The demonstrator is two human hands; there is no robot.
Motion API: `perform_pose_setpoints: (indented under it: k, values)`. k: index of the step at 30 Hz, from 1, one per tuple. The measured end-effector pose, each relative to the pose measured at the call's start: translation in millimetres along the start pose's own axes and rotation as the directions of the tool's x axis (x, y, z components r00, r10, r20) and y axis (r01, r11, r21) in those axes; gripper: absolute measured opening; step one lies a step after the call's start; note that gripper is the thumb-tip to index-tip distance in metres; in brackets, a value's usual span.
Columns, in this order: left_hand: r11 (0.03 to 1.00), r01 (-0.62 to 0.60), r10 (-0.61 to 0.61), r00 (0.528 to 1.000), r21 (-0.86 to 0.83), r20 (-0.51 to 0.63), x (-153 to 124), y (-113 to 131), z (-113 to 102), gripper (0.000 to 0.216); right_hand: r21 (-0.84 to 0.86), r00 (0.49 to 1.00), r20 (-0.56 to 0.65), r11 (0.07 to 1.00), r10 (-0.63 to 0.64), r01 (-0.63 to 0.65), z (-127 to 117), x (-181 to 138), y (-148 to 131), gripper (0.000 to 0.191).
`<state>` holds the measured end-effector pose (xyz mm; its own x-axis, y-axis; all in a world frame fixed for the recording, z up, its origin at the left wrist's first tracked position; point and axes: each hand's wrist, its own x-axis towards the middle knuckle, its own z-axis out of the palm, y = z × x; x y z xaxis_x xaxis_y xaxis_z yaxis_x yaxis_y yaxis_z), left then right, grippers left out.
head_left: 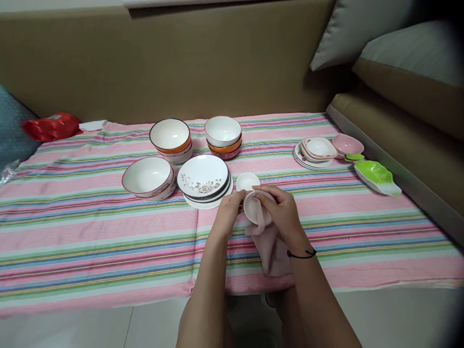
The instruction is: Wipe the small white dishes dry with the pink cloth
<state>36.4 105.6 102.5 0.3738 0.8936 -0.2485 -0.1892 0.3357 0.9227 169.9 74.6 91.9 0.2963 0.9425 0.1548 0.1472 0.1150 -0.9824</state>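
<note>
My left hand (228,212) holds a small white dish (251,207) by its left edge, just above the striped cloth (90,241). My right hand (281,212) presses a pale pink rag (270,249) against the dish, and the rag hangs down below my hands. A second small white dish (247,181) sits on the cloth just behind my hands, beside a stack of plates (203,181) with a flower pattern.
Behind the plates stand a red-rimmed bowl (148,177) and two stacks of bowls (170,137) (223,135). At the right lie pink dishes (317,151) and a green leaf-shaped dish (377,176). A red bag (52,125) lies far left. Sofa cushions (406,58) rise at the right.
</note>
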Motion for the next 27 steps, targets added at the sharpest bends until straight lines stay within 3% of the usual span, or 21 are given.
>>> perform_pose_setpoints:
  k: [12,16,18,20,27]
  values:
    - [0.999,-0.019,0.019,1.000,0.030,-0.006,1,-5,-3,0.032,0.002,1.000,0.027,1.000,0.011,-0.012,0,2,-1,0.013]
    - [0.969,-0.240,0.228,0.960,-0.057,-0.160,3,0,-5,0.031,0.003,1.000,-0.021,1.000,0.016,-0.016,-3,4,-1,0.014]
    - [0.945,-0.327,0.320,0.913,0.016,-0.253,2,3,-6,0.029,-0.007,0.999,-0.040,1.000,0.006,-0.006,-4,5,0,0.014]
    - [0.933,-0.329,0.358,0.889,0.147,-0.287,0,5,-6,0.025,-0.014,0.998,-0.063,1.000,-0.003,0.002,-4,5,1,0.015]
    - [0.922,-0.202,0.204,0.979,0.330,0.027,-10,-2,5,0.033,-0.067,0.990,-0.124,0.996,-0.062,0.054,-3,6,0,0.014]
